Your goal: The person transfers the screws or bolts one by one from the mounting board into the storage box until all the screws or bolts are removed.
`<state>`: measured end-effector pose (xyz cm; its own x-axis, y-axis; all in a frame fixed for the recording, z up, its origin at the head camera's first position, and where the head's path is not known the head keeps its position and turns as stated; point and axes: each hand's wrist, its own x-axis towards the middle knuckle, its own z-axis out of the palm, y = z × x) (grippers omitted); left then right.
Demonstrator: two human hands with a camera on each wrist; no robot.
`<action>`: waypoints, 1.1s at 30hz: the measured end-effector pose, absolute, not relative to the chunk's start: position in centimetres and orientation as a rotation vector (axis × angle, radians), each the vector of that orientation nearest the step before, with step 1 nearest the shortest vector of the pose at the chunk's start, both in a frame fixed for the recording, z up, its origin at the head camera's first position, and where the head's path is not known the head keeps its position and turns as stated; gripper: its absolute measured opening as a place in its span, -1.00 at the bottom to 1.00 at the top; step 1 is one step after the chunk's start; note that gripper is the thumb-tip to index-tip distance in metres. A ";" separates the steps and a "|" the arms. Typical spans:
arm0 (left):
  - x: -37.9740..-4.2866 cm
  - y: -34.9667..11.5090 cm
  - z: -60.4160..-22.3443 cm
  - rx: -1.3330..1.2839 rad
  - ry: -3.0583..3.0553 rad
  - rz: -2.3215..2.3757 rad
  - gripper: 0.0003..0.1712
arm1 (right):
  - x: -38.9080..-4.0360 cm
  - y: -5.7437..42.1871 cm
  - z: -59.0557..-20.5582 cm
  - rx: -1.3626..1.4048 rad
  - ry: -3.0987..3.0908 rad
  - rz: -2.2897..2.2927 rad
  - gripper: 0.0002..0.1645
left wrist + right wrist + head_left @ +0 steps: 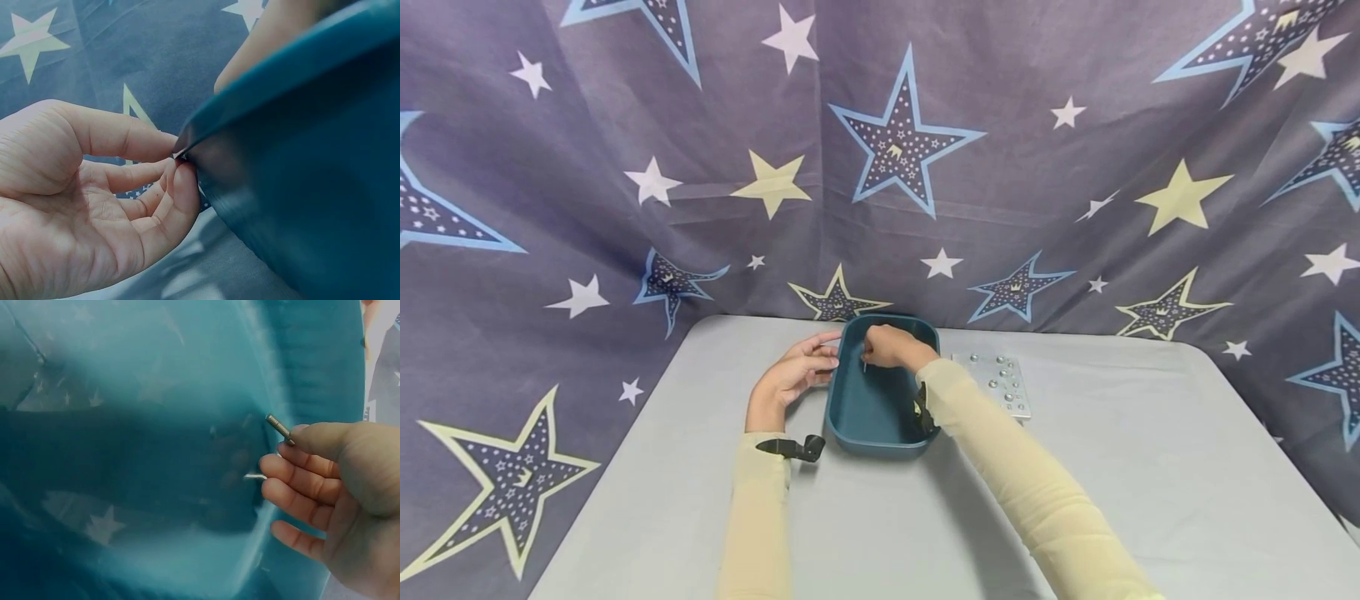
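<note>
A deep teal tray (pixel 880 408) stands near the table's far edge. Over its inside, my right hand (pixel 887 346) pinches a small threaded screw (pixel 279 427) between thumb and index finger; the screw's head is hidden by the fingertips. A short silvery piece (pixel 255 477) shows beside the other curled fingers; I cannot tell whether they touch it. On the tray's left side, my left hand (pixel 796 371) has its fingers loosely bent, and their tips touch the tray by its rim (pixel 206 131). Nothing else shows in that hand.
Right of the tray lies a flat metal plate (pixel 983 367) with several round silvery knobs, partly behind my right sleeve (pixel 1022 500). The pale grey table (pixel 1150 467) ends at a purple star-patterned cloth (pixel 1037 208) hung behind it.
</note>
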<state>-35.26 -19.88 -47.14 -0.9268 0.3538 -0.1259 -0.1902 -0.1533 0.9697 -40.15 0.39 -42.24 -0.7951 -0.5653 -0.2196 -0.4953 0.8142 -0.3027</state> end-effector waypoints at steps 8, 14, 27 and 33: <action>-35.2 -19.9 -47.0 0.160 1.764 2.131 -0.22 | -40.5 0.4 -43.1 -0.797 2.664 -0.407 -0.40; -35.2 -20.0 -47.2 0.167 1.765 2.134 -0.22 | -40.6 0.1 -43.3 -0.788 2.665 -0.393 -0.41; -35.2 -19.8 -47.3 0.160 1.766 2.150 -0.22 | -40.1 -0.2 -43.2 -0.734 2.715 -0.399 -0.42; -35.1 -19.8 -47.1 0.147 1.748 2.168 -0.19 | -40.0 -0.2 -43.3 -0.731 2.719 -0.428 -0.42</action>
